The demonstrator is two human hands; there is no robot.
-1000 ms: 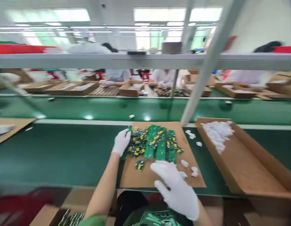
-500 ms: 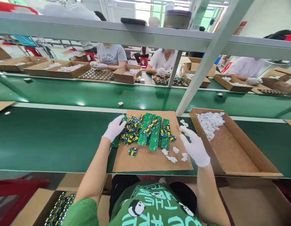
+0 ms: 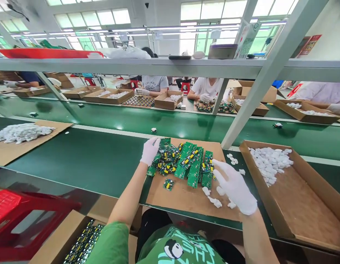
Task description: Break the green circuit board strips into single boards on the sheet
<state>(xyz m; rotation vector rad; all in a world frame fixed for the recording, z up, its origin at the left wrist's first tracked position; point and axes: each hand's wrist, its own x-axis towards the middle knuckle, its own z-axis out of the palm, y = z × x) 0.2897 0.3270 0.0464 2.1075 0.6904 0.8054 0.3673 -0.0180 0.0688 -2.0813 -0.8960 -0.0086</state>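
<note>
Both my hands wear white gloves. My left hand (image 3: pixel 150 151) is at the left edge of a heap of small circuit boards (image 3: pixel 170 159) with yellow parts, fingers stretched out and nothing visible in them. To the right of the heap lie long green circuit board strips (image 3: pixel 195 172). My right hand (image 3: pixel 236 187) is open, its fingertips beside the rightmost strip (image 3: pixel 207 179). One single circuit board (image 3: pixel 168 184) lies apart in front of the heap. Several crumpled white pieces (image 3: pixel 214 201) lie near my right hand, all on a cardboard sheet (image 3: pixel 181 205).
At right stands a cardboard tray (image 3: pixel 304 205) part-filled with white pieces (image 3: pixel 269 161). A slanted metal post (image 3: pixel 249 99) rises behind the sheet. White pieces (image 3: pixel 24 132) are piled at far left. Beyond the green conveyor belt (image 3: pixel 126 121), people in gloves sit at work. A red stool (image 3: pixel 18 216) is lower left.
The view has tilted up and turned left. My right hand has moved left, closer to the board strips. My left hand stays at the heap's left edge.
</note>
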